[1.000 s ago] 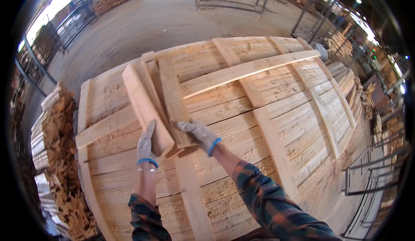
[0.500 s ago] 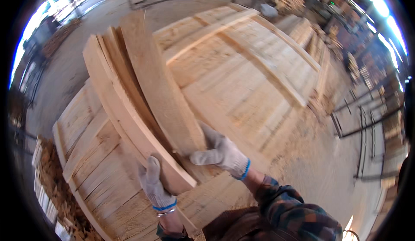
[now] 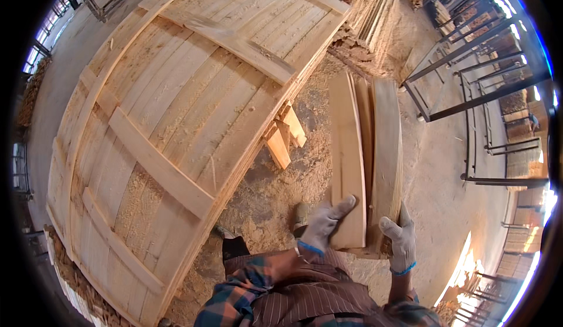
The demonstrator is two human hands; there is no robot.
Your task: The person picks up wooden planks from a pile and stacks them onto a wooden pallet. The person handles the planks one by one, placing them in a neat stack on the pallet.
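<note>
Both hands, in pale knitted gloves with blue cuffs, grip a bundle of wooden boards near its lower end. The left hand clasps the bundle's left edge, its thumb laid over the face of a pale board. On the other side, the right hand is curled around the right edge of a greyish board, its thumb at the near end. Between these two boards, above the hands, a narrower brown strip of wood is squeezed in; how many pieces lie beneath cannot be told. The bundle stretches away from the hands, over the floor and well clear of the plank stack.

That stack fills the area left of the left hand, its top strewn with shavings and crossed by several battens. Just ahead and left of the left hand, wood blocks jut from under the stack's edge, above sawdust. Far ahead of the hands lies a lumber pile; ahead and to the right of the right hand stands a dark metal frame. A striped apron shows just below the hands, beside a plaid sleeve on the left arm.
</note>
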